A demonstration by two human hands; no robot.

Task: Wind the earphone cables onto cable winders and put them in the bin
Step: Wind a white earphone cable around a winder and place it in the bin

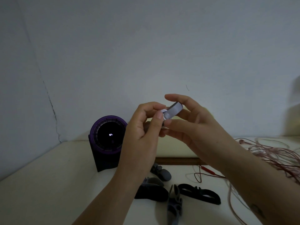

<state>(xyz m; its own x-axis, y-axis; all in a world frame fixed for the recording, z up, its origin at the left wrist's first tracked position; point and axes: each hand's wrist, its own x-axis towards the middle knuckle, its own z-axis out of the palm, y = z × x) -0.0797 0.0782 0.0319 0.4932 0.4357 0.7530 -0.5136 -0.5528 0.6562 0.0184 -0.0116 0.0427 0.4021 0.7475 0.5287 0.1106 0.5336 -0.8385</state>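
Presently the grey strap winder (172,111) is held above the table (40,192): left hand (142,132) pinches its white end, right hand (194,125) grips the loop. Judged step: opening the winder. Next calls for picking an earphone cable (276,153), lying right. Lit mark on the purple-rimmed cylinder (108,140) is illegible.

Dim, bluish light; soft blur throughout, wide-angle bending at edges, perhaps a shadow far right.
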